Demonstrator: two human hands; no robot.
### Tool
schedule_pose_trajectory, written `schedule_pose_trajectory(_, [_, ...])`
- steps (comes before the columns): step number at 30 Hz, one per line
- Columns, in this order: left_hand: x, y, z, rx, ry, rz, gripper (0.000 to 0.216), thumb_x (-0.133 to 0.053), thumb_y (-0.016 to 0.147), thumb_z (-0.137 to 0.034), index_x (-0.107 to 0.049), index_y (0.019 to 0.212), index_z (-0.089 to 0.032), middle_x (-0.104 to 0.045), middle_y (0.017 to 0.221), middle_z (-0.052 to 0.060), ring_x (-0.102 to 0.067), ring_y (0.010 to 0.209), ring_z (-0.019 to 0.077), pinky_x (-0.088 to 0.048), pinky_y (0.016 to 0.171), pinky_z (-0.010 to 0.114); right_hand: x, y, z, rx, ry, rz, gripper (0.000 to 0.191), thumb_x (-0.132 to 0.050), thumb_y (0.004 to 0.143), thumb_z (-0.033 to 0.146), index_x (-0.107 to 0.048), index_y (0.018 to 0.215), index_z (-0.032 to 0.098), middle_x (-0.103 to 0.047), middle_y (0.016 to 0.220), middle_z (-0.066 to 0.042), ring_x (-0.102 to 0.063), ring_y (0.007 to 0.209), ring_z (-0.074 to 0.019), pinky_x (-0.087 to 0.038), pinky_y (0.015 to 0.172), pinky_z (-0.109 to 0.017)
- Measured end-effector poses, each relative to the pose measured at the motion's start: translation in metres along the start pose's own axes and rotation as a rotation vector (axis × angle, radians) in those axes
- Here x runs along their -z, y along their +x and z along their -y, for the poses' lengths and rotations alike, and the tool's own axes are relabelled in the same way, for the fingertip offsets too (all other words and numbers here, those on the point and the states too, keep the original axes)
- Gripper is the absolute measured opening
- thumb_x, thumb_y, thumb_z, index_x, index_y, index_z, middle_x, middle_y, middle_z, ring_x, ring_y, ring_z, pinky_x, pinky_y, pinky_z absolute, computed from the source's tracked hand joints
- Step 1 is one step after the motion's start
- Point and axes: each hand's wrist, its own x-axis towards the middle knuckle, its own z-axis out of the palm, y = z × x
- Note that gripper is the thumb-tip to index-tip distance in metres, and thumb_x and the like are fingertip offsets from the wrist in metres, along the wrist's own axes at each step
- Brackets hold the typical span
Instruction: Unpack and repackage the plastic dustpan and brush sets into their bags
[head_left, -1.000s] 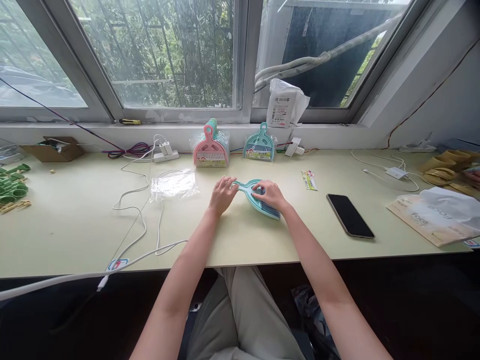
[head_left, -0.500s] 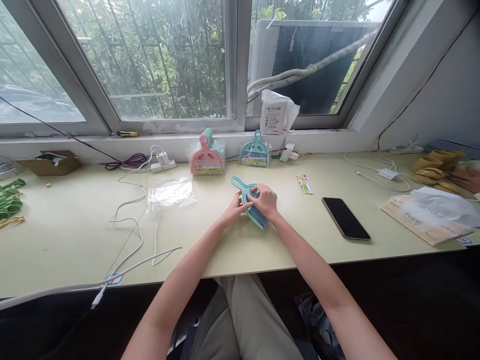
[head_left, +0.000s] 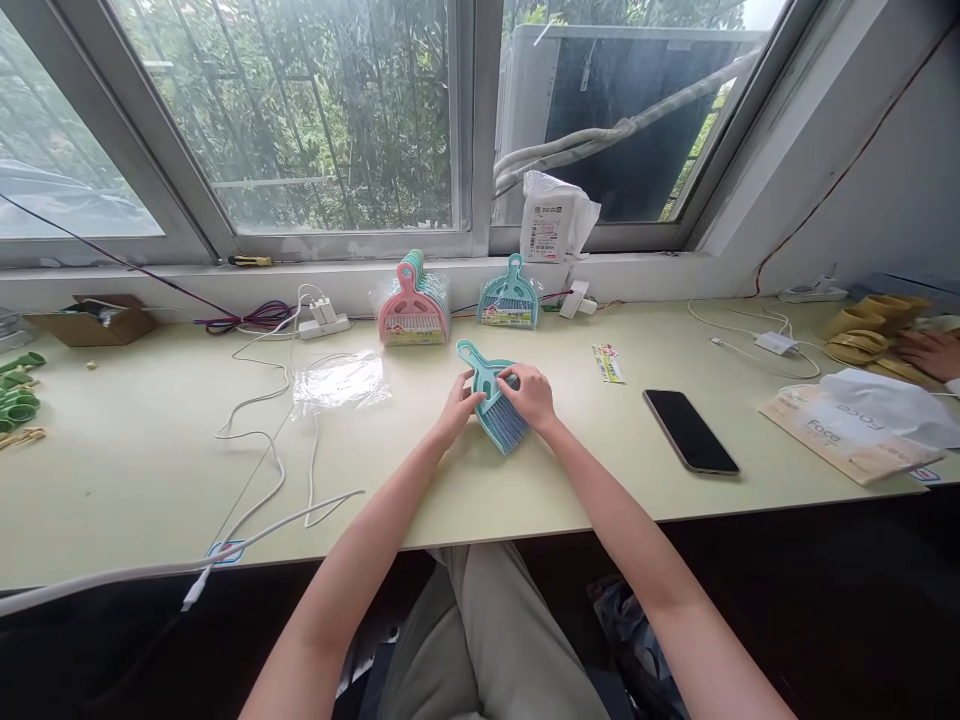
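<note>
A teal dustpan (head_left: 471,353) lies tilted just above or on the table in front of me, its handle pointing to the upper left. Nested in it is a small brush (head_left: 505,425) with blue-grey bristles facing the lower right. My left hand (head_left: 456,408) grips the dustpan's left edge, thumb on top. With bent fingers, my right hand (head_left: 531,393) holds the brush near its upper right side; its fingertips partly cover the brush body. Behind them stand wrapped sets: a pink dustpan (head_left: 414,318) at the front of a row, and a teal dustpan set (head_left: 510,300).
A clear plastic bag (head_left: 341,383) lies left of my hands, beside white cables (head_left: 277,465). To the right are a printed label card (head_left: 608,363), a black phone (head_left: 691,431) and a tissue pack (head_left: 847,425). Another person's hand (head_left: 930,352) shows at far right.
The dustpan and brush have turned slightly and shifted left. My right hand has moved off the brush's middle toward its upper right, so more bristles show.
</note>
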Motion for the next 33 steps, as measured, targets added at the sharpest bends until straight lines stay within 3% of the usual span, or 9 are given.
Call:
schedule_pose_trajectory(7, [0.006,0.001,-0.002,-0.011,-0.034,-0.051,0.062,-0.059,0.071,-0.028,-0.042,0.131,-0.027,-0.064,0.088,0.002,-0.061,0.084,0.0203,-0.047,0.072,0.032,0.002,0.001,-0.001,0.040,0.013,0.031,0.016,-0.051,0.084,0.030,-0.066,0.087,0.024,-0.067,0.093,-0.004,-0.057,0.089,-0.0211,-0.041,0.081,-0.034])
schedule_pose_trajectory(11, [0.006,0.002,0.001,0.001,-0.107,-0.044,0.074,-0.069,0.068,-0.028,-0.035,0.133,-0.023,-0.066,0.092,0.005,-0.062,0.087,0.0208,-0.046,0.079,0.035,0.003,0.000,-0.001,0.050,0.015,0.027,0.018,-0.049,0.085,0.029,-0.066,0.090,0.024,-0.067,0.095,-0.004,-0.057,0.090,-0.0216,-0.042,0.082,-0.035])
schedule_pose_trajectory(17, [0.011,0.006,0.003,-0.021,-0.144,-0.017,0.065,-0.076,0.061,-0.022,-0.046,0.119,-0.017,-0.067,0.093,0.007,-0.062,0.089,0.0218,-0.045,0.084,0.036,0.003,0.007,-0.015,0.032,0.081,-0.027,0.025,-0.043,0.087,0.028,-0.066,0.095,0.023,-0.067,0.098,-0.005,-0.058,0.085,-0.0199,-0.042,0.084,-0.035])
schedule_pose_trajectory(20, [0.017,0.008,0.001,0.005,-0.158,-0.090,0.056,-0.075,0.060,-0.021,-0.048,0.110,-0.018,-0.066,0.092,0.005,-0.063,0.085,0.0204,-0.047,0.078,0.034,0.008,0.014,-0.044,-0.135,-0.004,-0.135,0.029,-0.039,0.088,0.027,-0.063,0.103,0.021,-0.064,0.108,-0.008,-0.056,0.097,-0.0226,-0.041,0.088,-0.037])
schedule_pose_trajectory(23, [0.027,0.011,0.002,0.013,-0.238,-0.190,0.051,-0.074,0.059,-0.018,-0.049,0.103,-0.019,-0.064,0.095,0.005,-0.062,0.083,0.0172,-0.048,0.074,0.030,0.017,0.016,-0.086,-0.446,-0.272,-0.214,0.041,-0.046,0.083,0.026,-0.053,0.123,0.018,-0.049,0.133,-0.016,-0.037,0.126,-0.0314,-0.031,0.098,-0.052])
schedule_pose_trajectory(25, [0.035,0.014,0.003,0.005,-0.275,-0.238,0.053,-0.074,0.058,-0.017,-0.048,0.104,-0.021,-0.062,0.098,0.003,-0.062,0.083,0.0157,-0.048,0.071,0.027,0.022,0.014,-0.111,-0.623,-0.390,-0.173,0.053,-0.050,0.082,0.030,-0.044,0.132,0.013,-0.032,0.145,-0.021,-0.019,0.136,-0.0350,-0.021,0.102,-0.060])
schedule_pose_trajectory(27, [0.043,0.017,0.005,0.004,-0.296,-0.273,0.057,-0.073,0.057,-0.015,-0.047,0.107,-0.025,-0.062,0.099,0.001,-0.061,0.083,0.0148,-0.047,0.067,0.025,0.023,0.012,-0.126,-0.756,-0.418,-0.116,0.057,-0.047,0.084,0.035,-0.041,0.135,0.009,-0.027,0.147,-0.025,-0.014,0.138,-0.0371,-0.016,0.101,-0.064])
schedule_pose_trajectory(29, [0.050,0.018,0.005,0.011,-0.325,-0.297,0.060,-0.071,0.056,-0.014,-0.046,0.109,-0.029,-0.061,0.099,-0.001,-0.060,0.082,0.0142,-0.047,0.065,0.024,0.021,0.011,-0.130,-0.746,-0.397,-0.068,0.050,-0.043,0.086,0.035,-0.047,0.130,0.011,-0.032,0.145,-0.024,-0.019,0.136,-0.0368,-0.014,0.101,-0.066])
schedule_pose_trajectory(33, [0.058,0.020,0.005,0.000,-0.411,-0.292,0.053,-0.066,0.063,-0.019,-0.047,0.110,-0.033,-0.061,0.101,-0.003,-0.061,0.086,0.0160,-0.050,0.069,0.028,0.009,0.014,-0.114,-0.511,-0.303,0.035,0.029,-0.043,0.086,0.031,-0.065,0.100,0.020,-0.060,0.119,-0.012,-0.047,0.115,-0.0287,-0.014,0.104,-0.060])
